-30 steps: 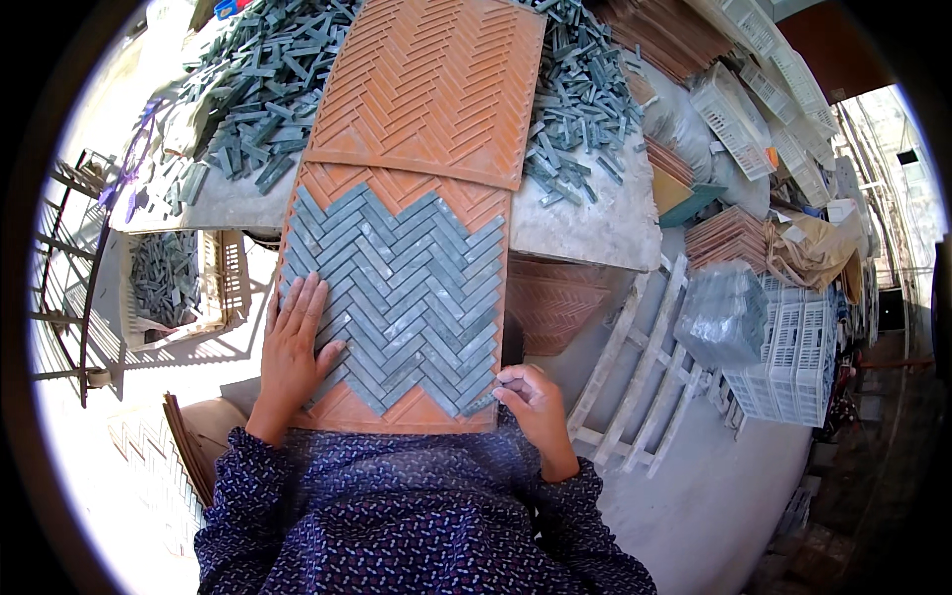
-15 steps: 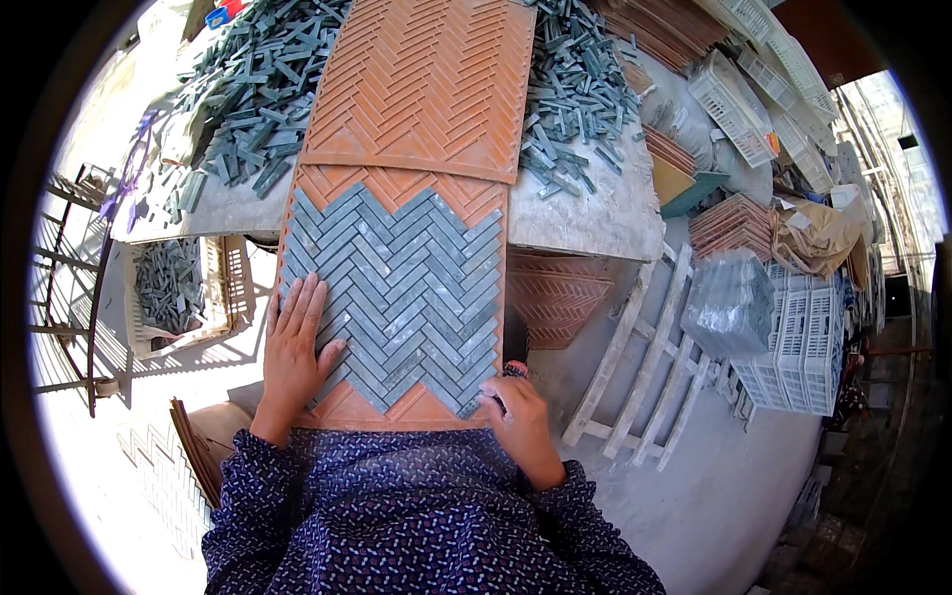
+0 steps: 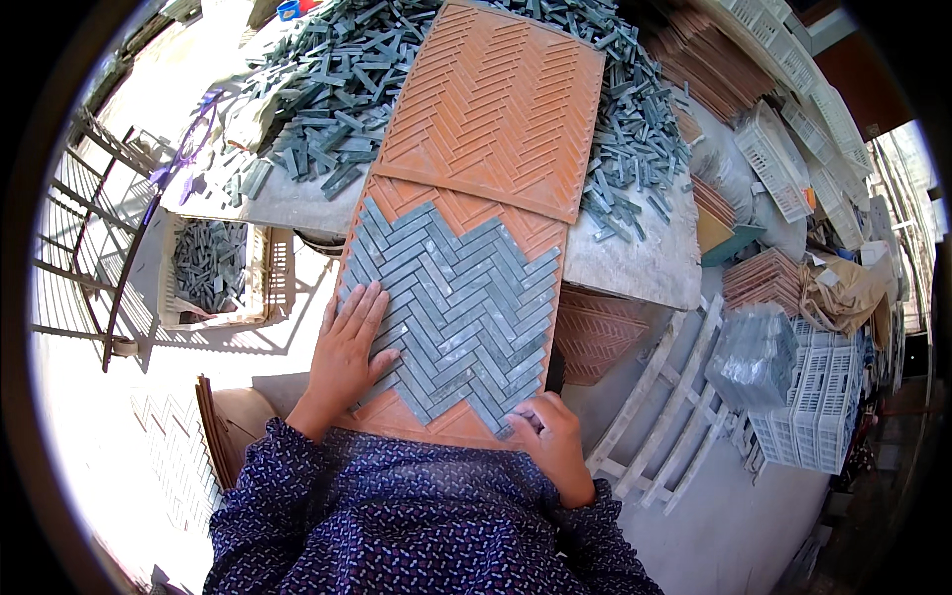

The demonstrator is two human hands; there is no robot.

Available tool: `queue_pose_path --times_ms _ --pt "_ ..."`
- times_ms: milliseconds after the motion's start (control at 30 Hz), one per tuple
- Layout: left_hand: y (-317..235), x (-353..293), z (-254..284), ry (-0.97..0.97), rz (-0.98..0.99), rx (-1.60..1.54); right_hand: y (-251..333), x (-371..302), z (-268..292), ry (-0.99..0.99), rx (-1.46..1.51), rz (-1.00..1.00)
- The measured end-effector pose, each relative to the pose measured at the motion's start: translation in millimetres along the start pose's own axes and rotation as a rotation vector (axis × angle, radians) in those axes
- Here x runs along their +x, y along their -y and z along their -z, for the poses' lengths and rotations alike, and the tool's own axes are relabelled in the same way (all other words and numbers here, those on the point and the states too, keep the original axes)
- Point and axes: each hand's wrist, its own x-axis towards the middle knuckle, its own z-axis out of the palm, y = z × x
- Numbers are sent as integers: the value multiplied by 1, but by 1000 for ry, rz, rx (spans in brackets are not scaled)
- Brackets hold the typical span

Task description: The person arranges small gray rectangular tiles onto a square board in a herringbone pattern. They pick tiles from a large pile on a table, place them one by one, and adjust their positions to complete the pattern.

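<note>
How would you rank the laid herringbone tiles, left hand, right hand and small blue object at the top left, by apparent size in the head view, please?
1. Laid herringbone tiles
2. Left hand
3. Right hand, curled
4. Blue object

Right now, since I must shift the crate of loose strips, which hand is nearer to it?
Left. The left hand lies on the left side of the herringbone tiles, right of the crate; the right hand is at their lower right corner, farther away.
</note>
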Motion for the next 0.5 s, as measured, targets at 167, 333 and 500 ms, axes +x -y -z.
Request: queue_pose_path --times_ms 167,333,500 --pt "0 0 2 16 15 14 19 23 -33 146 -135 396" --pt "-1 0 -1 -7 8 -11 16 20 -56 307 -410 663" --pt "-3 0 1 -20 14 -22 8 11 -53 429 -484 626"
